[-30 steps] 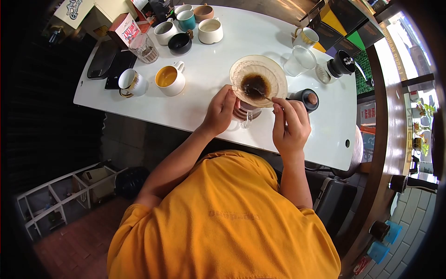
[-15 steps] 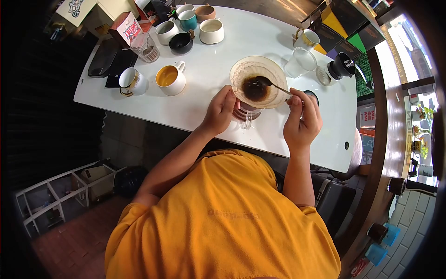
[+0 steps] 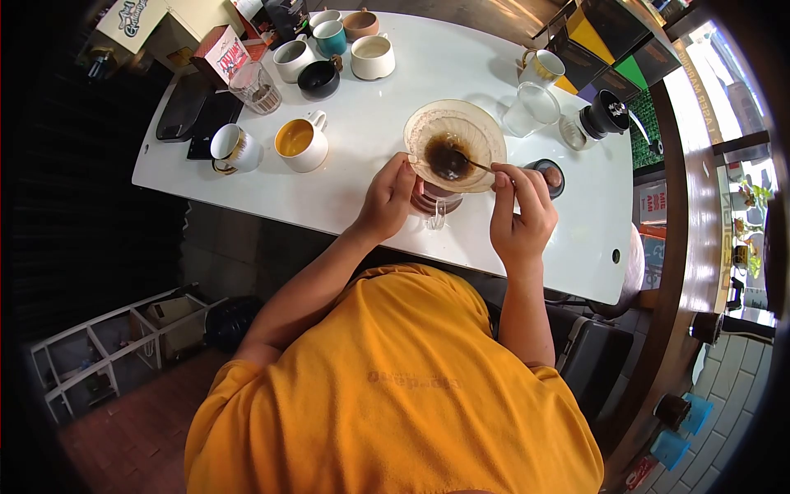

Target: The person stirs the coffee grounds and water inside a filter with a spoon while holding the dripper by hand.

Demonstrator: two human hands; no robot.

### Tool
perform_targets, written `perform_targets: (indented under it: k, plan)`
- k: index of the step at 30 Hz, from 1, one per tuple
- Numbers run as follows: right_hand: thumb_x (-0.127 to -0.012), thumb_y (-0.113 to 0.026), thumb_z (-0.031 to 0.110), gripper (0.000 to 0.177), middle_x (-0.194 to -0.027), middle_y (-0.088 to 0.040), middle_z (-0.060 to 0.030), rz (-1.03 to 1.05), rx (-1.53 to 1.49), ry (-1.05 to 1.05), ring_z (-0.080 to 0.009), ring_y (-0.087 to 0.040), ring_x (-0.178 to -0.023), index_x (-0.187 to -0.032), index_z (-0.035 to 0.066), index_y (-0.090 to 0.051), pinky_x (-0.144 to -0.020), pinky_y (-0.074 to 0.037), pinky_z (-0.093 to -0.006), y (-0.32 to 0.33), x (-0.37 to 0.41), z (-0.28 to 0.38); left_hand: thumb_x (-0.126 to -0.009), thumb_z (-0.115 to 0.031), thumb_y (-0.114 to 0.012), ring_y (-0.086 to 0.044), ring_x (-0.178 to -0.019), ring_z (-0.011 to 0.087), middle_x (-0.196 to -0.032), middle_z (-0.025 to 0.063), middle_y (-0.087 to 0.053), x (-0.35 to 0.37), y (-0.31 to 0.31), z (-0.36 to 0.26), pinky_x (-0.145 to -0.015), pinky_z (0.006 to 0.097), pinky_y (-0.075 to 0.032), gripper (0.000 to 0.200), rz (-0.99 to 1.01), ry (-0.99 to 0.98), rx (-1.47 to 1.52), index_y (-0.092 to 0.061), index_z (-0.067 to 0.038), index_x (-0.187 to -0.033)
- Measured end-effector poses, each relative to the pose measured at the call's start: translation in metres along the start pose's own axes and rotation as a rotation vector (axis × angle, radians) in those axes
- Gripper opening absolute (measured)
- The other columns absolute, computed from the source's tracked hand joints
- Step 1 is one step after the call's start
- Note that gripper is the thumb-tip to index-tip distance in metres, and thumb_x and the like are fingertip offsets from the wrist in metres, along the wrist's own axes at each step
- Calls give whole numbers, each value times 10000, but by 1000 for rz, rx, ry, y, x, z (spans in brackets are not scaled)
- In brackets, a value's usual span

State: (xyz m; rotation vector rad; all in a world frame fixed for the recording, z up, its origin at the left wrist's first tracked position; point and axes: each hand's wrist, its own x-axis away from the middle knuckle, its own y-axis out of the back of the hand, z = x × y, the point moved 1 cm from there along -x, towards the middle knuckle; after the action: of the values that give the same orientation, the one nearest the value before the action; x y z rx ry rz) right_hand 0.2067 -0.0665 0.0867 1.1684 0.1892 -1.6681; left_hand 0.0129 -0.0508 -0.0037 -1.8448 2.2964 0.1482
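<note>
A cream paper coffee filter (image 3: 487,136) sits in a dripper over a glass coffee server (image 3: 436,204) near the table's front edge. Dark wet coffee (image 3: 444,148) lies in its bottom. My left hand (image 3: 388,198) is closed on the dripper at its left side; the dripper itself is mostly hidden by the filter. Between the thumb and fingers of my right hand (image 3: 524,212) is the handle of a spoon (image 3: 479,166), whose bowl dips into the coffee. A round dark lid-like disc (image 3: 550,178) rests just beyond my right hand.
On the white table (image 3: 362,123) stand a yellow-lined mug (image 3: 301,146), a patterned mug (image 3: 235,148), a clear cup (image 3: 531,110) and a hand grinder (image 3: 599,119). Several cups cluster at the back, around a black cup (image 3: 319,80). A tumbler (image 3: 257,89) stands left.
My right hand has moved left and slightly down, carrying the spoon's bowl from the coffee's upper right edge into its lower part. My left hand keeps its hold.
</note>
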Motion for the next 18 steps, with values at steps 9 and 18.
perform_targets:
  k: [9, 18]
  plan:
    - [-872, -596, -39, 75, -755, -633, -106, -8, -128, -211, -152, -614, -607, -921, -43, -653, -559, -461, -235, 0, 12, 7, -1041, -262, -325, -475, -774, 73, -842, 4, -523, -3, -6, -8, -735, 225, -413, 283, -43, -27, -19, -484, -28, -1030]
    - [-882, -577, -42, 88, -761, -632, -115, -42, -188, -253, -152, -618, -615, -944, -60, -637, -559, -464, -228, -1, 26, 14, -1038, -257, -336, -436, -692, 67, -749, -5, -484, -3, -8, -10, -649, 216, -389, 291, -71, -65, -33, -481, -45, -901]
